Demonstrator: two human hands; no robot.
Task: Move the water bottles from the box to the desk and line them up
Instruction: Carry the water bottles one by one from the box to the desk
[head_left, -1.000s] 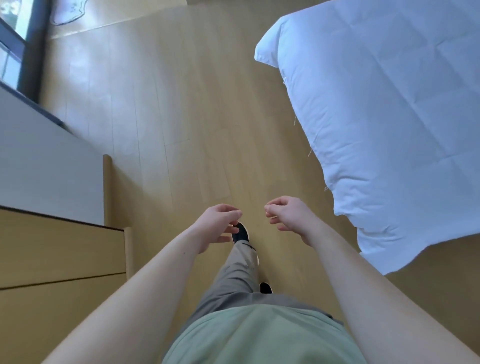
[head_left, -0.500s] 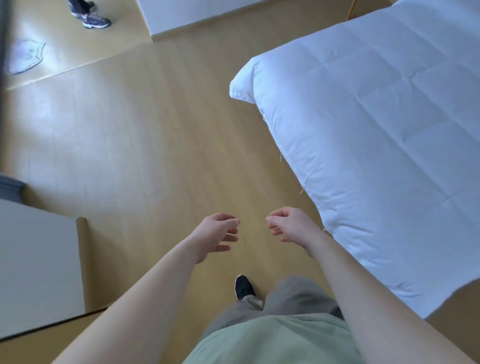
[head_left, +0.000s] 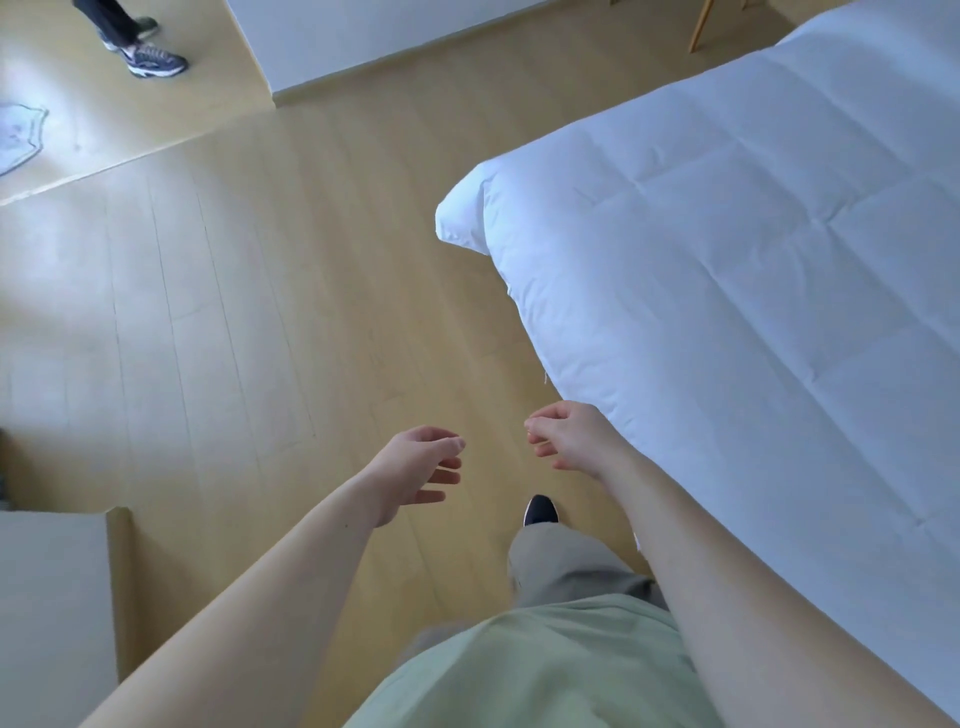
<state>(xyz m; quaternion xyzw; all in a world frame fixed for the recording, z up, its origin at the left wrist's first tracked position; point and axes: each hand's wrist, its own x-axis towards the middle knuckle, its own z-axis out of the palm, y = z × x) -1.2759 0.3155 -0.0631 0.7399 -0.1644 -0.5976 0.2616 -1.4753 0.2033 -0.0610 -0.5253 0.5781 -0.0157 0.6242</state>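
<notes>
hovering over the wood floor (head_left: 249, 322) beside the white duvet (head_left: 727, 291): left hand (head_left: 415, 470) with fingers loosely spread, slightly curled, holding nothing; right hand (head_left: 569, 439) just off the duvet's near edge, fingers curled inward, also holding nothing; water bottles, box and desk not in view; black shoe (head_left: 540, 510) below the hands; another person's sneakers (head_left: 150, 58) far from the duvet

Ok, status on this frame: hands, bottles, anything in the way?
Left hand and right hand both empty, fingers loose. No bottles, no box in view. Bed close on the right; another person's shoes far ahead.
</notes>
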